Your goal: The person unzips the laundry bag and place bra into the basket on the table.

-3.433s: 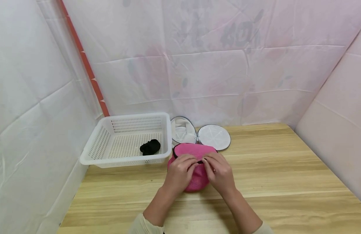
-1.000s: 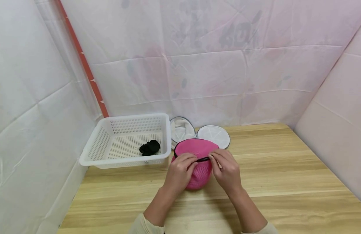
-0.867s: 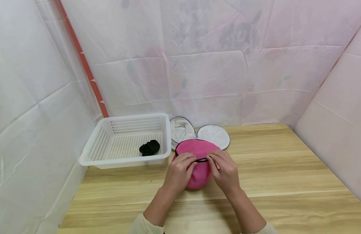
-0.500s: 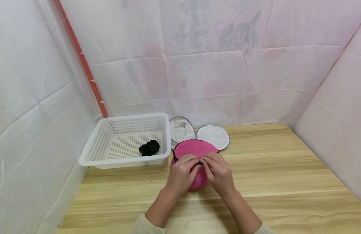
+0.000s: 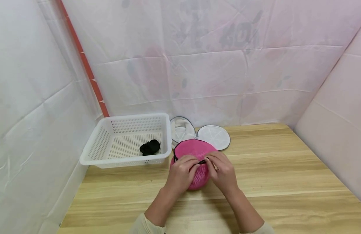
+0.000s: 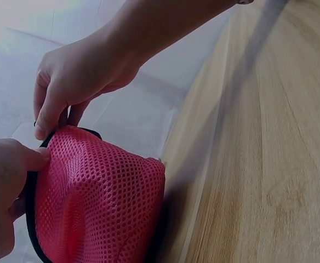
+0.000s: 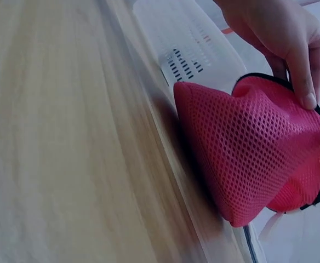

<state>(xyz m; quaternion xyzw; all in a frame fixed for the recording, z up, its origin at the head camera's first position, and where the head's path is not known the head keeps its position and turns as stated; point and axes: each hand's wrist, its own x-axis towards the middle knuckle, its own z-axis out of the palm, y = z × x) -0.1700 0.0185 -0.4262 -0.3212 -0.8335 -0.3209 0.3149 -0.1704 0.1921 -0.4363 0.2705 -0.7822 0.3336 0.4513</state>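
A pink mesh laundry bag (image 5: 195, 148) with black zip trim stands on the table between both hands. My left hand (image 5: 180, 174) pinches the trim at the bag's front. Close to its right, my right hand (image 5: 222, 172) pinches the same black trim, and a short dark stretch of zip (image 5: 202, 162) shows between the fingertips. In the left wrist view the mesh side (image 6: 110, 186) looks creased below the trim. From the right wrist view, the left thumb (image 7: 309, 98) presses on the mesh beside the black edge. Fingers hide any zip pull.
A white perforated basket (image 5: 92, 156) stands at the left, with a bunched black cloth item (image 5: 150, 147) inside. Behind the pink bag lie a white round mesh bag (image 5: 180, 133) and its white round lid (image 5: 215, 137). White sheeting (image 5: 204, 74) walls the table (image 5: 280, 182).
Over the last second my right hand slid left along the trim to meet the left hand, then shifted slightly right again. My left hand has stayed nearly in place. Basket contents are unchanged.
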